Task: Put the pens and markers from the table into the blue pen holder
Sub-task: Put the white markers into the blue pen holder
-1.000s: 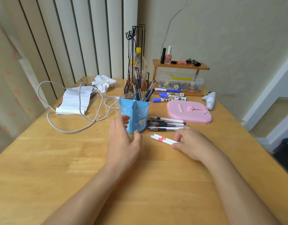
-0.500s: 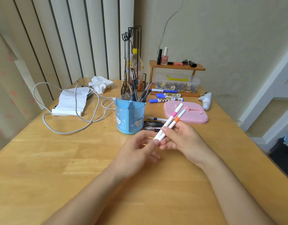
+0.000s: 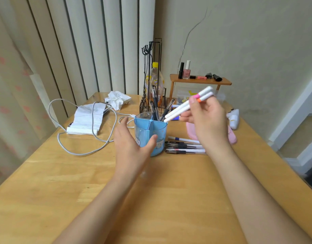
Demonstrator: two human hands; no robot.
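Two white markers (image 3: pixel 187 105), one banded pink and the other orange, are gripped side by side in the fingers (image 3: pixel 193 101) of the right hand (image 3: pixel 209 118), tilted with their lower tips just above the right rim of the blue pen holder (image 3: pixel 150 134); whether the tips touch the rim cannot be told; the holder is seen upright on the table (image 3: pixel 81 182), divided into compartments, with several dark pens (image 3: pixel 156 110) already standing in its far section; the left hand (image 3: pixel 132 148) is held open beside the holder's near left wall, thumb towards the front of it and fingers spread, with contact possibly made by the thumb only, though the view is unclear; just right of the holder, a row of pens (image 3: pixel 184 147) is laid flat on the table, partly hidden behind the right wrist; a pink object (image 3: pixel 232 138) is partly covered by the same hand; behind, a black wire rack (image 3: pixel 152 95) with a yellow-capped bottle (image 3: pixel 156 78) is seen, and a small wooden shelf (image 3: pixel 199 81) carrying nail polish; to the left, a white cable (image 3: pixel 72 148) is looped around folded paper (image 3: pixel 89 118) and crumpled tissue (image 3: pixel 117 100).
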